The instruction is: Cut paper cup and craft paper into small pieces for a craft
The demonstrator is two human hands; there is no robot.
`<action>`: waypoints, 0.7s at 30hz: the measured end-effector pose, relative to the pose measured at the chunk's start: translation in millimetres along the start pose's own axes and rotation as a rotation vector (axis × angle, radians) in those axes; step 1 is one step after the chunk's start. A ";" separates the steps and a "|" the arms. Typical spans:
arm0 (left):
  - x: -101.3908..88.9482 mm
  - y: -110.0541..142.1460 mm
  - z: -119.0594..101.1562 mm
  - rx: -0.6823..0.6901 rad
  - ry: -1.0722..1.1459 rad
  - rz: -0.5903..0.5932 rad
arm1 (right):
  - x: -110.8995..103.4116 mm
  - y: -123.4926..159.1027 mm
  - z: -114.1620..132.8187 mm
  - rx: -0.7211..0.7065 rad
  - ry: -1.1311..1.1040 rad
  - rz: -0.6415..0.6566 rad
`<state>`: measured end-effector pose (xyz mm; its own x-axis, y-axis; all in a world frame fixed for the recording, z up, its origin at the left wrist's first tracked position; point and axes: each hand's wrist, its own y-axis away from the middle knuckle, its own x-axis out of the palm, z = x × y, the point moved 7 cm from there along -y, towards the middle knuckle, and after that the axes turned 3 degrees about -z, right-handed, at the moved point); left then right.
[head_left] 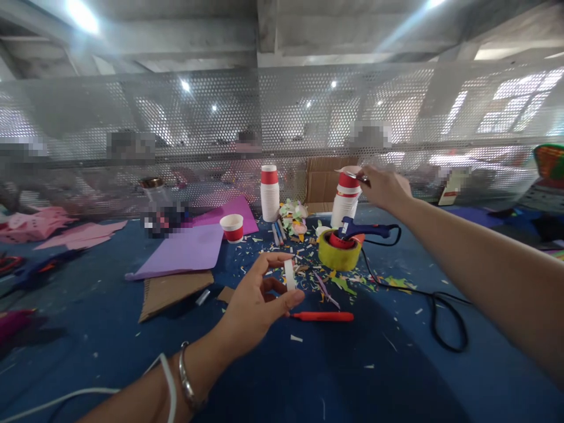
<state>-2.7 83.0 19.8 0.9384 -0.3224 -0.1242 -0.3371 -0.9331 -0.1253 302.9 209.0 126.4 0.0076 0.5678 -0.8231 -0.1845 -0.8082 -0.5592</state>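
Note:
My left hand (pixel 253 302) is raised over the middle of the blue table, its thumb and fingers curved around a small white paper strip (pixel 289 275). Farther back on the right, my right hand (pixel 385 187) is closed on a slim metal tool (pixel 352 175) at the top of a stack of red-and-white paper cups (pixel 346 202); motion blur and my fingers hide the tool's kind. Just below my left fingertips lies a red marker (pixel 326 316). A blue glue gun (pixel 370 229) rests on a yellow tape roll (pixel 339 252) in front of that stack.
Another cup stack (pixel 270 197) and a single cup (pixel 232 228) stand at the back. Purple paper (pixel 180 249) overlaps cardboard (pixel 174 294) on the left. Paper scraps litter the centre. A black cord (pixel 434 296) loops at right; a white cable (pixel 167 376) crosses my left forearm. Perforated panels (pixel 198 117) border the table.

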 end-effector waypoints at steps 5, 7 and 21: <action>-2.1 0.0 1.4 -0.008 0.033 -0.014 | 7.6 -11.1 -2.7 0.020 -0.015 -0.010; -3.3 -0.4 2.8 -0.009 0.057 -0.026 | 8.6 -11.5 -1.9 0.016 -0.042 -0.003; -0.3 0.5 -3.0 0.056 0.251 -0.073 | -28.5 102.2 73.0 -0.226 -0.628 0.093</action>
<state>-2.9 82.2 22.8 0.9476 -0.2900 0.1339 -0.2645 -0.9474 -0.1801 212.0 121.6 99.9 -0.5837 0.4218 -0.6938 0.0545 -0.8322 -0.5517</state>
